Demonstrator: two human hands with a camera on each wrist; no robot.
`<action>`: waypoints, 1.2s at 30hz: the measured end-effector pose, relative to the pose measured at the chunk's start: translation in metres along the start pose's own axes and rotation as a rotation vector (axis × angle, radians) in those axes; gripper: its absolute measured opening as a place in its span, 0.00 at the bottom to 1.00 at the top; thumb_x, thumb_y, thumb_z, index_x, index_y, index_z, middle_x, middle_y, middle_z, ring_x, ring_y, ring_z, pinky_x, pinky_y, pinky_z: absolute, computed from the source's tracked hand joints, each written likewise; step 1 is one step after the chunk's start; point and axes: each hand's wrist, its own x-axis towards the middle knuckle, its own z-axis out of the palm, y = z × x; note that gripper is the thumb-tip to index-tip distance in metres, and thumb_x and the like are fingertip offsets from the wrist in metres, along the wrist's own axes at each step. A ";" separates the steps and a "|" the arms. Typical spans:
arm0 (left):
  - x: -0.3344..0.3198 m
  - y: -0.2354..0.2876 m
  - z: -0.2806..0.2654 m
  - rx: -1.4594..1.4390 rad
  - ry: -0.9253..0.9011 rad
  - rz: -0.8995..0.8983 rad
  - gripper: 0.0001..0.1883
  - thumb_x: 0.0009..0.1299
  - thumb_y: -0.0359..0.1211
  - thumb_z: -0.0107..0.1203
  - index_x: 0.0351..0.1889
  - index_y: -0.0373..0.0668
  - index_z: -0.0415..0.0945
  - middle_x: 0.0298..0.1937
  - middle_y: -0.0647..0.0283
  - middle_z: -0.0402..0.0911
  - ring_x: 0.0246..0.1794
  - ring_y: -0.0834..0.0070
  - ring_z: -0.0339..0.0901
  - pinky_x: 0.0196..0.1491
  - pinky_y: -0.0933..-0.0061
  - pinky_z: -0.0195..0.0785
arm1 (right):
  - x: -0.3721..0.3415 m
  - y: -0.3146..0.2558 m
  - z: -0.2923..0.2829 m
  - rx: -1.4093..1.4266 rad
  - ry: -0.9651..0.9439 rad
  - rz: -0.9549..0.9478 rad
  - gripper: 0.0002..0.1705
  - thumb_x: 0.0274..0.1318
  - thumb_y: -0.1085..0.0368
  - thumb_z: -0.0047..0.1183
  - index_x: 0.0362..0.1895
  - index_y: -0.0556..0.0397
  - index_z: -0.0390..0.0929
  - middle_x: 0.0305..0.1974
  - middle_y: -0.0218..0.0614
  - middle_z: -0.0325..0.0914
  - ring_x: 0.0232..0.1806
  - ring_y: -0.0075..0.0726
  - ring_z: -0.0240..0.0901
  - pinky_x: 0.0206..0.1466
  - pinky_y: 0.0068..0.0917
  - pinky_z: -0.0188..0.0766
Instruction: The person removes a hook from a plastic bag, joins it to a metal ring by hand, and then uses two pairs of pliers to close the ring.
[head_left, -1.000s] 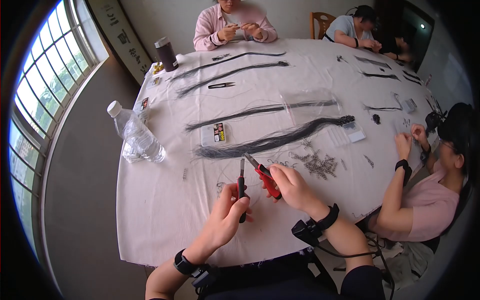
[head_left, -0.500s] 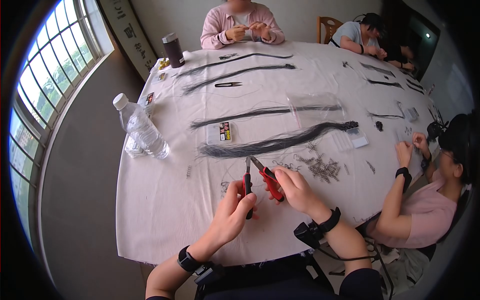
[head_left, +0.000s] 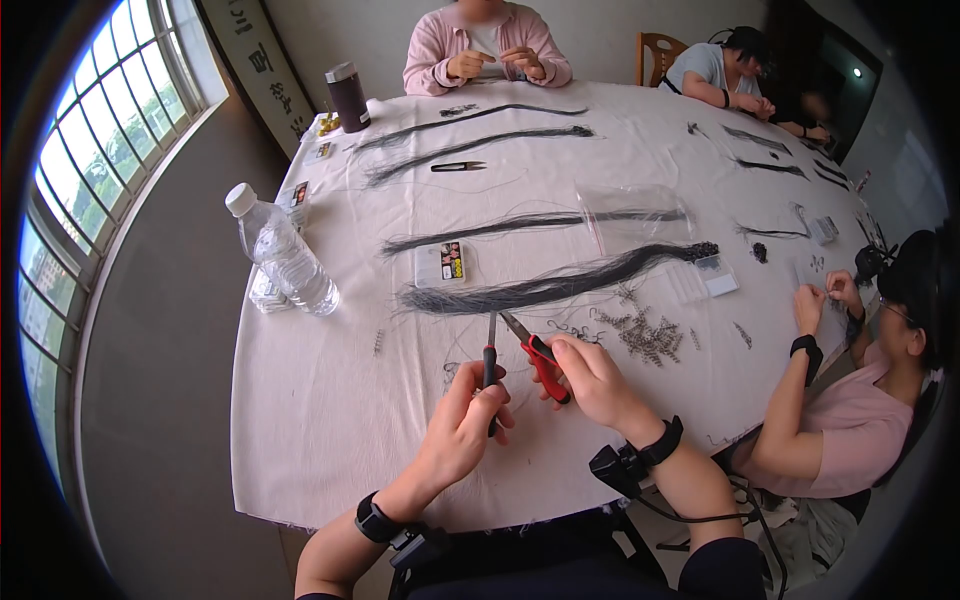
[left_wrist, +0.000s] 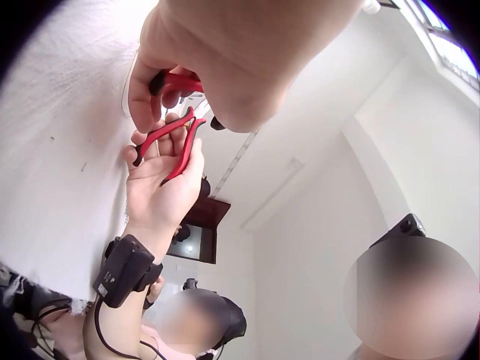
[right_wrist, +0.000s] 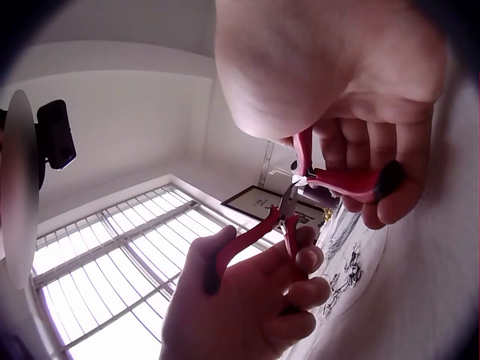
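Observation:
My left hand (head_left: 462, 425) grips red-and-black pliers (head_left: 490, 367), jaws pointing away from me. Just to its right my right hand (head_left: 597, 383) holds a second pair of red-and-black pliers (head_left: 548, 380), its jaws slanting toward the tips of the first. In the right wrist view the tips of both pliers come close together at a small bright spot; what lies between them is too small to tell. The left wrist view shows the right hand's pliers (left_wrist: 182, 150) with handles spread across the fingers. Beyond the tips lies a thick bundle of dark strands (head_left: 540, 290).
Small coiled metal pieces (head_left: 645, 335) lie in a pile right of my hands. A clear box (head_left: 440, 264), a plastic bag (head_left: 632, 215), a water bottle (head_left: 285, 255), small scissors (head_left: 458, 166) and a dark flask (head_left: 347, 98) stand or lie farther out. Other people sit around the table.
Both hands and pliers have shifted slightly right in the head view since the earliest frame, along with the whole scene. The pliers' tips remain close together.

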 end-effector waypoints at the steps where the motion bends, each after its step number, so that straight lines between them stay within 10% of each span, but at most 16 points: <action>1: 0.000 -0.002 -0.001 0.000 -0.001 -0.001 0.16 0.78 0.35 0.41 0.56 0.32 0.63 0.40 0.60 0.72 0.35 0.75 0.77 0.33 0.72 0.74 | 0.000 0.000 0.000 -0.006 0.000 0.001 0.22 0.76 0.54 0.31 0.52 0.57 0.74 0.36 0.32 0.78 0.32 0.24 0.77 0.32 0.24 0.75; 16: 0.000 -0.001 -0.001 -0.056 0.032 0.024 0.09 0.77 0.33 0.39 0.49 0.39 0.64 0.32 0.67 0.70 0.22 0.83 0.67 0.23 0.79 0.60 | -0.003 -0.006 0.001 0.311 -0.163 0.156 0.28 0.74 0.49 0.37 0.58 0.60 0.72 0.45 0.44 0.80 0.44 0.41 0.82 0.49 0.34 0.79; 36: -0.001 0.001 0.006 -0.057 0.043 0.007 0.09 0.78 0.34 0.38 0.48 0.40 0.65 0.26 0.71 0.67 0.20 0.85 0.63 0.22 0.80 0.58 | 0.002 -0.002 0.010 0.561 -0.222 0.165 0.26 0.74 0.47 0.37 0.50 0.58 0.74 0.40 0.40 0.77 0.39 0.36 0.78 0.38 0.33 0.76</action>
